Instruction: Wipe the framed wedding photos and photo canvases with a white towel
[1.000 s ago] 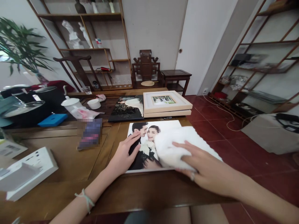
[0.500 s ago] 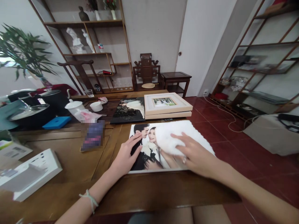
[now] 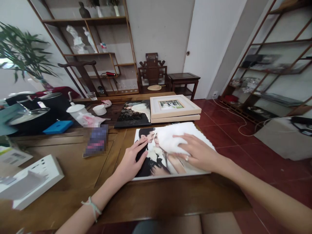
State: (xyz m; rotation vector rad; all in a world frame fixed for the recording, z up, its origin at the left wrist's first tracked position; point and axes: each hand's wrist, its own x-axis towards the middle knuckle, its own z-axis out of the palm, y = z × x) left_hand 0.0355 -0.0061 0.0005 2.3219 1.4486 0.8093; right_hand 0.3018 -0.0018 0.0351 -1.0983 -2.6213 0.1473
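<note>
Head view: white-background couple photo (image 3: 159, 162) beneath left hand (image 3: 131, 159), grip apart, with fluffy cloth (image 3: 170, 139) in right hand (image 3: 198, 151), grip clamped.

White cloth (image 3: 168, 138) hides part of photo panel (image 3: 159, 156); purple packet (image 3: 97, 140) blurred; plant (image 3: 23, 48) cut by left edge.

Right hand (image 3: 198, 151) on white cloth (image 3: 169, 138)

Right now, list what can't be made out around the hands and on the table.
Couple photo print, head view: upper right hidden by the white cloth and right hand; part of its left side lies under the left hand.
Lower picture frame, head view: top face covered by the upper picture frame.
Purple packet, head view: printing lost in pixelation.
White box, head view: left end cut off by the picture's edge.
</note>
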